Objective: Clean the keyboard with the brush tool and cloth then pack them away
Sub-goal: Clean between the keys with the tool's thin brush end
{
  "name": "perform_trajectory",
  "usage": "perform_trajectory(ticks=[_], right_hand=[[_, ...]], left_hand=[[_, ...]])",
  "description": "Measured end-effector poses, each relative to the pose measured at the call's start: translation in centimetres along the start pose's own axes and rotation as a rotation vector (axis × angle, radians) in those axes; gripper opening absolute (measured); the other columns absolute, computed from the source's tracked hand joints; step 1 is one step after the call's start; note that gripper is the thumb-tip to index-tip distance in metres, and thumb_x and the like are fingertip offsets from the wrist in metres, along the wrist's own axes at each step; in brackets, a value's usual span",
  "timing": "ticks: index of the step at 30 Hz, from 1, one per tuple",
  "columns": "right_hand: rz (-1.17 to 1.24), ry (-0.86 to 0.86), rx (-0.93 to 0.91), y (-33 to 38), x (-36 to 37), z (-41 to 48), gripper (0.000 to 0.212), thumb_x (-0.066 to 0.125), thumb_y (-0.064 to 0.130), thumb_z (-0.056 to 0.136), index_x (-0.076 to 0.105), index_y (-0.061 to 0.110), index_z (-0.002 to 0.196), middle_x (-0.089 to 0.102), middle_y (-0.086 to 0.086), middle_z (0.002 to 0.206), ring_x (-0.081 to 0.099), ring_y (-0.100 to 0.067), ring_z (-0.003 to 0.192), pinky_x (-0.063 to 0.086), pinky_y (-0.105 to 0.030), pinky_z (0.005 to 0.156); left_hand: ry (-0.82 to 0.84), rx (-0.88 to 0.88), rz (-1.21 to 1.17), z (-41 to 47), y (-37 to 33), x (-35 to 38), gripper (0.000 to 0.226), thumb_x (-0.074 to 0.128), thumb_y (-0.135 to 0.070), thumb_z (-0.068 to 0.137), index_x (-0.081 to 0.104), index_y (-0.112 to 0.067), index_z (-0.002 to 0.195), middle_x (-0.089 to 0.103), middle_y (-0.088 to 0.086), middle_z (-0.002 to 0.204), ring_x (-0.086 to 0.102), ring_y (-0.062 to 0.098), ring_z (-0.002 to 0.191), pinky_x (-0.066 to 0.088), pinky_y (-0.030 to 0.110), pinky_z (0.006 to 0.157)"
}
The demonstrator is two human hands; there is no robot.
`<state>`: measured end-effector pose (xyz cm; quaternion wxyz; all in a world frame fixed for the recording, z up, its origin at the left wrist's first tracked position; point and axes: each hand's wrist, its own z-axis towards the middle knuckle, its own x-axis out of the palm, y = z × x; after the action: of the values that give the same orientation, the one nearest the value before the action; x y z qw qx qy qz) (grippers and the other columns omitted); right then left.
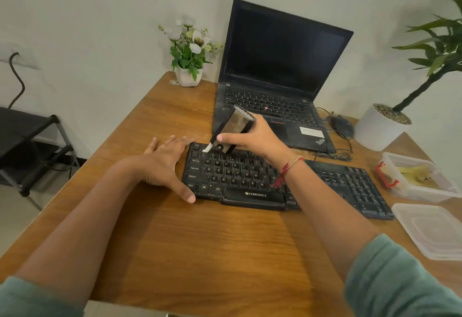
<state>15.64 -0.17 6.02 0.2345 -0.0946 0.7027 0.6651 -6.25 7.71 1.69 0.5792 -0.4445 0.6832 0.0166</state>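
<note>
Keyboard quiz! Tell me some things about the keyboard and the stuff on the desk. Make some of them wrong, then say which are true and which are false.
1. The right hand holds the brush tool over the top-left keys of the keyboard. True.
2. The left hand is lifting the keyboard up. False: the left hand lies flat on the table, fingers straight, at the keyboard's left end.
3. The laptop screen shows a cartoon. False: the laptop screen is dark.
4. The lid is off the clear box and lies on the table in front of it. True.
</note>
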Motion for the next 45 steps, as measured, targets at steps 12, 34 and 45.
perform_trajectory(ticks=[12, 34, 45], right_hand=[[-0.198, 0.042, 0.041, -1.1, -7.3, -2.5, 0.031, 0.080, 0.022, 0.075, 0.061, 0.026, 0.098, 0.066, 0.011, 0.094, 0.062, -0.005, 0.090, 0.048, -0.011, 0.067], [-0.642, -0.102, 0.158, -0.8, -16.8, -6.1, 0.039, 0.083, 0.024, 0.070, 0.065, 0.011, 0.102, 0.069, -0.007, 0.093, 0.065, -0.025, 0.089, 0.050, -0.026, 0.068], [-0.116, -0.268, -0.208, 3.6, 2.6, -0.6, 0.034, 0.084, 0.026, 0.068, 0.062, 0.023, 0.094, 0.069, 0.005, 0.092, 0.066, -0.008, 0.088, 0.053, -0.019, 0.073]], left_hand=[[0.003, 0.011, 0.010, 0.4, 0.7, 0.2, 0.149, 0.065, -0.085, 0.028, -0.012, -0.038, 0.146, -0.009, -0.005, 0.159, -0.020, 0.009, 0.141, -0.024, 0.040, 0.110], [0.001, 0.011, -0.016, 0.1, 0.5, 0.3, 0.148, 0.067, -0.083, 0.028, -0.009, -0.037, 0.146, -0.004, -0.003, 0.159, -0.018, 0.011, 0.142, -0.023, 0.042, 0.111], [0.057, 0.013, -0.026, -0.7, 0.1, -0.7, 0.165, 0.070, -0.082, 0.016, -0.020, -0.034, 0.146, -0.016, -0.002, 0.158, -0.027, -0.003, 0.124, -0.026, 0.035, 0.106]])
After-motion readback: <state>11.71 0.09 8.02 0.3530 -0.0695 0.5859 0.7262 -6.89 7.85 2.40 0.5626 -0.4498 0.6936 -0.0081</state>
